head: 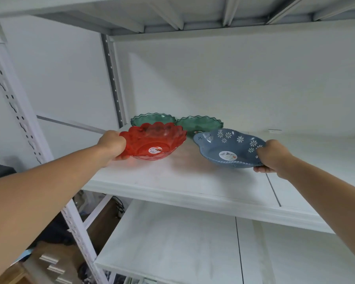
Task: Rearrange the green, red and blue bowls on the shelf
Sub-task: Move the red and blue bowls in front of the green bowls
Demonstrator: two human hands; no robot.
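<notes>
Translucent red bowl (155, 140), scalloped rim, round white-and-red sticker inside. Slate-blue bowl (228, 148) dotted with white daisy cut-outs, pale sticker at centre. Two translucent dark green bowls (153, 119) (200, 124) with wavy rims. White shelf (172, 181), white slotted uprights (14, 103).

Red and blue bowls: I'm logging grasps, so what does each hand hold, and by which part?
The left hand has its grip on the red bowl at its left rim. The right hand holds the blue bowl by its right rim.
</notes>
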